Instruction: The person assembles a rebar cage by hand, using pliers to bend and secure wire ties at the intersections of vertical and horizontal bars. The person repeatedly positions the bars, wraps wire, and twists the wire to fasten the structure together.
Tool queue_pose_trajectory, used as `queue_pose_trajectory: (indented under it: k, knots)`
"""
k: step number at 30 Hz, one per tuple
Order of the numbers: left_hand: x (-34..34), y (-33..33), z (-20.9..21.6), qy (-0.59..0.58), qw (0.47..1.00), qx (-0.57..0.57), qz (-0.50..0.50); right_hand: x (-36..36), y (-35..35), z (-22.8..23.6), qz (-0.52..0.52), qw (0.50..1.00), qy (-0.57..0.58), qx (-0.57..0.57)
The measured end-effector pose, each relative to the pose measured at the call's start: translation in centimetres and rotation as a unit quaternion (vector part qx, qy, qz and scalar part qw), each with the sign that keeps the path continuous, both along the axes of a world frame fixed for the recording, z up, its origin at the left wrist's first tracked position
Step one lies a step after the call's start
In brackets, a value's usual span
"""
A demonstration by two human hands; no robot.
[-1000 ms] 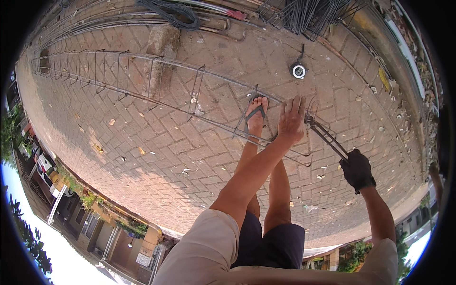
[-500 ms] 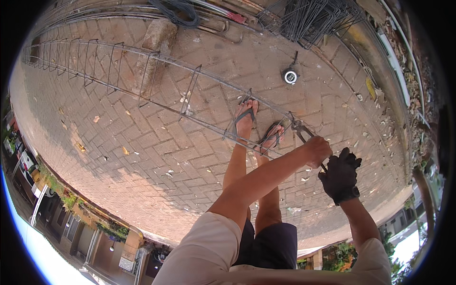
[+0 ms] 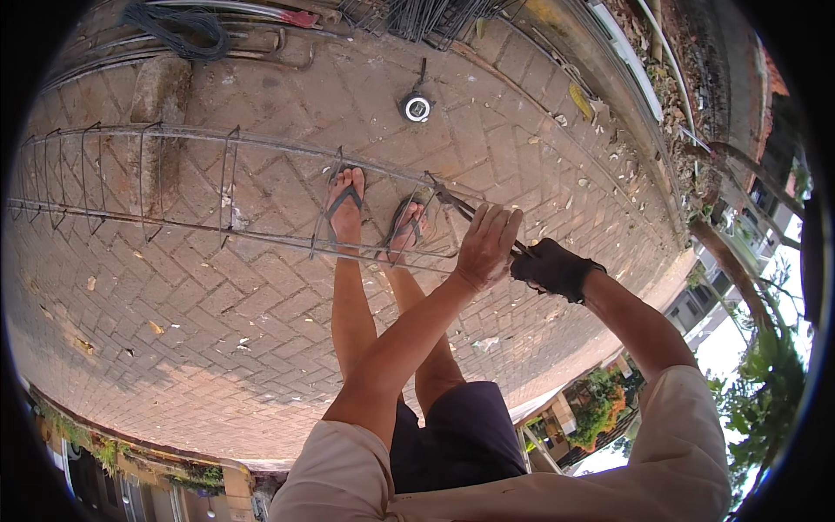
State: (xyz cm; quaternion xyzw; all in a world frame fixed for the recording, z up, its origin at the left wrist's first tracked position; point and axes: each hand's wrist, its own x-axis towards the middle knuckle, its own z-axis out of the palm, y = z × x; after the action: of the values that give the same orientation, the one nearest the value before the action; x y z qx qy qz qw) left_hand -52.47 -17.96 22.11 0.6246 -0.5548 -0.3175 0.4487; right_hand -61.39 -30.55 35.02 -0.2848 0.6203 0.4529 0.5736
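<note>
- The right hand, in a black glove, is clenched around the handle ends of long, dark metal pincers.
- The bare left hand, fingers bent over, lies across the same handles farther up, just beside the glove; how tightly it grips, I cannot tell.
- The pincers are slim, with two narrow handles lying close together; the long axis runs diagonally, head toward the upper left, handles toward the lower right.
- Their head is at a top bar near the right end of a long, ladder-like cage of grey-brown steel rods with rectangular cross-ties.
- The cage's long axis runs left to right, sloping slightly down toward the right.
- Two feet in dark flip-flops show between its long sides.
- Toward the left, the cage crosses a rough, brownish concrete block on the brown herringbone paving.
- Beyond lies a round, black-and-white device.
</note>
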Motion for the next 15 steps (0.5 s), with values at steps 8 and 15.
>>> queue_pose_trajectory:
  k: [8, 15]
  knots:
    - [-0.3, -3.3, -2.6, 0.014, 0.937, 0.127, -0.327, 1.2, -1.3, 2.2, 0.266, 0.954, -0.073, -0.120]
    - [0.6, -7.9, -1.3, 0.013, 0.821, 0.215, -0.529, 0.5, 1.6, 1.7, 0.489, 0.836, -0.044, -0.246]
